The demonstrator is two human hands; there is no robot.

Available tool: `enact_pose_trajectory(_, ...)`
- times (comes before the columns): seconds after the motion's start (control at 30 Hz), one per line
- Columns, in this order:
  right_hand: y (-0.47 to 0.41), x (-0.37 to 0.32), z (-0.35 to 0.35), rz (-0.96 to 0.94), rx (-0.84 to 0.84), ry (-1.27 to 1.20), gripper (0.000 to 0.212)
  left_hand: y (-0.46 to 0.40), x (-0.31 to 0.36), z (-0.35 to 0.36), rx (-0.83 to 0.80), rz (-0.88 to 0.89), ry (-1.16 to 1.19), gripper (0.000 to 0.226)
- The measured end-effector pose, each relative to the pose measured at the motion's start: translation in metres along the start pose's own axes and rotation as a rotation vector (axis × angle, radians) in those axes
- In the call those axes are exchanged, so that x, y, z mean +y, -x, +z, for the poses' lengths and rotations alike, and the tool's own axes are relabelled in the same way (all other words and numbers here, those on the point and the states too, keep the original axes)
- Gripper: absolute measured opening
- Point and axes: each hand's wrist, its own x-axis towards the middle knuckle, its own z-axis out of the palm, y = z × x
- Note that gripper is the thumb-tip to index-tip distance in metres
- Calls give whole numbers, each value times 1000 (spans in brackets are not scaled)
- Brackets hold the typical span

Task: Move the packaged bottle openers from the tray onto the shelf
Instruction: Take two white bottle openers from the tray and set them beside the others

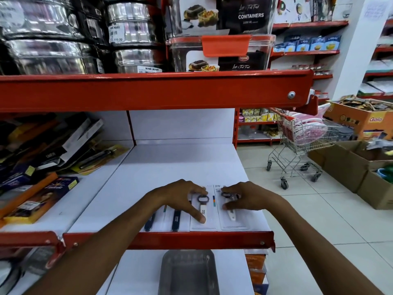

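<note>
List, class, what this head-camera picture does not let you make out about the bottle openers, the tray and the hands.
- Head view: the left hand covers the tops of the dark-handled openers.
- The right hand hides part of the white opener; whether it grips cannot be told.
- The card print is too small to read.
- The tray is cut off by the bottom edge.

— Anything legible up top?
— "CONTAINERS" on the dark box (244, 14); "NINE MART" on a white sticker (150, 69) under the steel tins.
— And to the right?
— "Gala" on the orange carton (359, 119). The opener cards' print is too small.
</note>
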Motion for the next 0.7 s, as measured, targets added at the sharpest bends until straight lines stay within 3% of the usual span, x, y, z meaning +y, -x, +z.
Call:
enact_pose_trajectory(0.57, 11, -16, 11, 60, 14, 55, 72, 19, 8, 4, -32, -4, -20, 94)
enact_pose_trajectory(0.7, 10, -31, 18, 4, 111, 37, 78, 37, -7, -7, 56, -43, 60, 98)
